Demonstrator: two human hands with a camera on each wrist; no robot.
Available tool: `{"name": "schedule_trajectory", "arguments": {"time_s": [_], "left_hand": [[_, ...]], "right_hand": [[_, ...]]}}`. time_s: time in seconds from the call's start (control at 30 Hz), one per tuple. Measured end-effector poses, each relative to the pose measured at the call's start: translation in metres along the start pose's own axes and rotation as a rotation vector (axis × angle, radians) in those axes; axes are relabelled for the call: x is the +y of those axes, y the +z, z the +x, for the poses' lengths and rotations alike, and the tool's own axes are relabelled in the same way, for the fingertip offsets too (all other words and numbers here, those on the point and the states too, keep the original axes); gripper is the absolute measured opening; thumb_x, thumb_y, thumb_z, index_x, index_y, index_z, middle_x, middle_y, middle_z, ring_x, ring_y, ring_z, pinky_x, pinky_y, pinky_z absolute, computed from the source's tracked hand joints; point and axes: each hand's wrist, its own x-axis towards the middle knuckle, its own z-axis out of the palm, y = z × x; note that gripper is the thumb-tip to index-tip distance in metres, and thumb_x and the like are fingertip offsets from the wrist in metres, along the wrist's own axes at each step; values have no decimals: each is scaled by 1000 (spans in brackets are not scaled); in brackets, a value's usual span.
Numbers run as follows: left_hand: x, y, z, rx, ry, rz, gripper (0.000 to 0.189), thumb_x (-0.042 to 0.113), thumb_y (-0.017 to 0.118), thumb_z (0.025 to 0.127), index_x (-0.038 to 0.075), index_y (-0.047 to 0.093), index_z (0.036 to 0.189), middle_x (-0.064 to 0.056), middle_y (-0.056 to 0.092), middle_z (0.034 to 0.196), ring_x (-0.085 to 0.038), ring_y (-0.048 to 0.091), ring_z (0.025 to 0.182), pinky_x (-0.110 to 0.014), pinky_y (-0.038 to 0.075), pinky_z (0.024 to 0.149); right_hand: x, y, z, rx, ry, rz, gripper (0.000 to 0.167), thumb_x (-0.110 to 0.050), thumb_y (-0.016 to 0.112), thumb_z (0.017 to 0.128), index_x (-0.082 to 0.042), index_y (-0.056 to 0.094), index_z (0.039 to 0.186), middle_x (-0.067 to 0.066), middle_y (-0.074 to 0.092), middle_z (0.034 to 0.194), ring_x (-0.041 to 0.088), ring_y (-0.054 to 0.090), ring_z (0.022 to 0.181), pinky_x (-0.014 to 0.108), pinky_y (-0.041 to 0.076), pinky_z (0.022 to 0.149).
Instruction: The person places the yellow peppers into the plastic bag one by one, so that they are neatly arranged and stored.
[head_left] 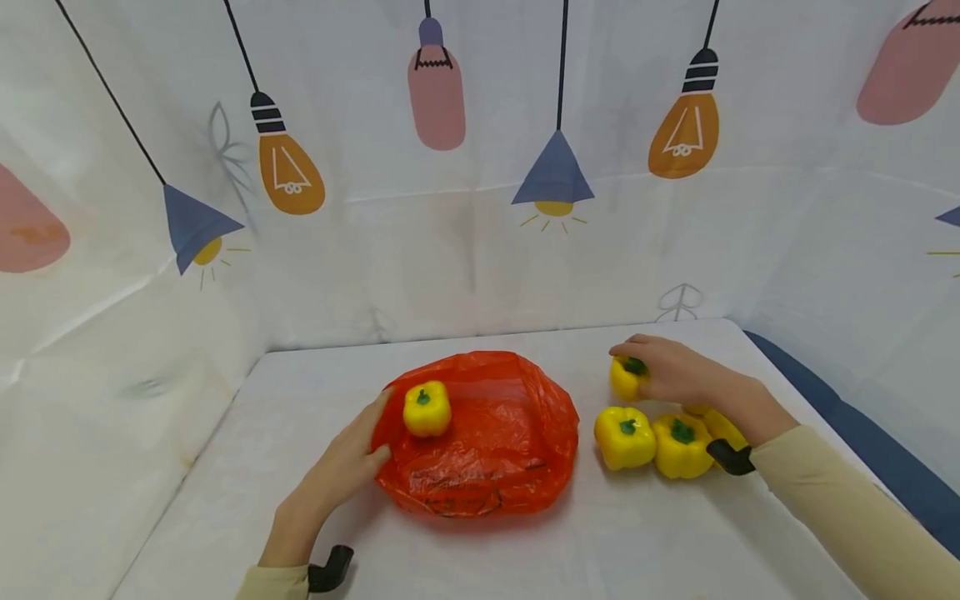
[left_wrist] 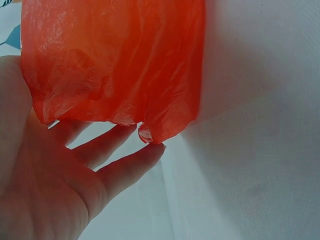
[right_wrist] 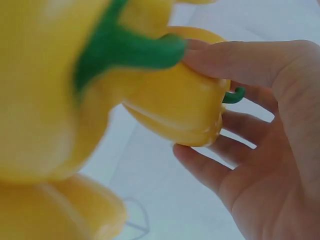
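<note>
A red plastic bag (head_left: pixel 480 442) lies spread wide on the table, with one yellow bell pepper (head_left: pixel 427 408) on it near its left side. My left hand (head_left: pixel 341 467) is at the bag's left edge, fingers spread and fairly straight. In the left wrist view its fingertips reach right at the bag's crinkled edge, some partly hidden behind the plastic. On the right, my right hand (head_left: pixel 678 371) holds another yellow bell pepper (right_wrist: pixel 185 105) between thumb and fingers; its green stem faces the palm. Close by stand more yellow bell peppers (head_left: pixel 625 437), some partly hidden under the right forearm.
The table (head_left: pixel 517 558) has a white cover. Behind it hangs a white sheet (head_left: pixel 480 250) printed with lamps and bulbs. A dark blue surface (head_left: pixel 862 425) shows past the table's right edge. Each wrist wears a black mount (head_left: pixel 330 569).
</note>
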Motion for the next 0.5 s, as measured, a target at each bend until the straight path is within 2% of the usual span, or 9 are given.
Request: {"name": "schedule_trajectory", "arguments": {"time_s": [0.5], "left_hand": [[0, 1, -1, 8, 4, -2, 80, 9, 53, 94, 21, 12, 161, -7, 26, 165, -34, 32, 149, -59, 36, 115]], "right_hand": [[-51, -15, 9, 126, -158, -36, 62, -20, 78, 82, -22, 56, 140, 7, 55, 141, 28, 56, 122, 53, 54, 99]]}}
